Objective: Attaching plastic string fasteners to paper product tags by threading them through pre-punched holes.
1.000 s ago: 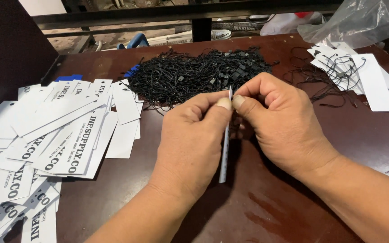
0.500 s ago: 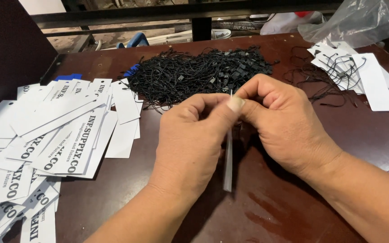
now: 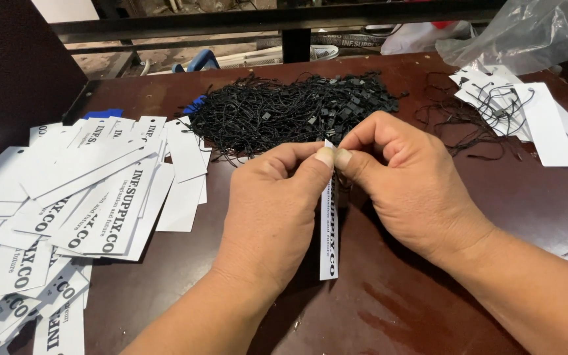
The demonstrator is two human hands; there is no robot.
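While both thumbs meet at its top edge, a narrow white paper tag [image 3: 329, 230] hangs upright between the left hand [image 3: 274, 210] and the right hand [image 3: 409, 184], each pinched closed on it above the dark brown table [image 3: 389, 309]. Just beyond the knuckles lies a heap of black string fasteners [image 3: 284, 112]. Loose white tags [image 3: 80, 197] spread at the left; strung tags [image 3: 527, 118] lie far right beside a clear plastic bag [image 3: 527, 33].

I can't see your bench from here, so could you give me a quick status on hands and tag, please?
Left hand and right hand pinch top of white paper tag. Tag hangs upright over table. Black string pile behind; nothing blocking.
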